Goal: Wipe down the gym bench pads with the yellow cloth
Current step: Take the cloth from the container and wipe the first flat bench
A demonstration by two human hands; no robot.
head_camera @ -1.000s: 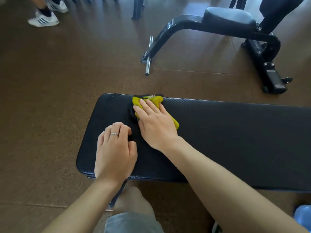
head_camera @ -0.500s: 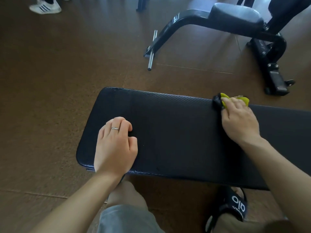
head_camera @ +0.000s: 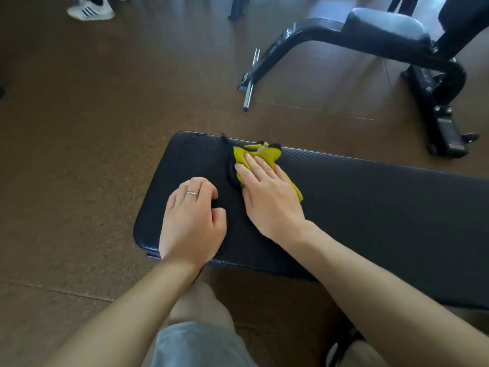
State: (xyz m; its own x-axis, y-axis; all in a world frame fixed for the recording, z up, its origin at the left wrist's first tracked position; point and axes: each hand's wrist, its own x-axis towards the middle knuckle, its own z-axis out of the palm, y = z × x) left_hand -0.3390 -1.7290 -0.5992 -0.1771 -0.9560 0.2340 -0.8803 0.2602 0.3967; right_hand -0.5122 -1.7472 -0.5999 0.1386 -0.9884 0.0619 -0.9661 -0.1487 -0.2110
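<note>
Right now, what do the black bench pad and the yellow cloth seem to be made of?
Black bench pad: probably vinyl or faux leather over padding, matte, with a fine woven-looking texture. Yellow cloth: soft fabric, perhaps microfibre, since it bunches and folds under the right hand.

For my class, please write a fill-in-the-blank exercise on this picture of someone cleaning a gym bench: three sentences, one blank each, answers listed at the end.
1. The right hand presses a cloth whose colour is ____.
2. The left hand, resting on the bench pad, wears a ____ on one finger.
3. The cloth lies near the pad's ____ edge, the one away from the person.

Missing words: yellow; ring; far
</note>
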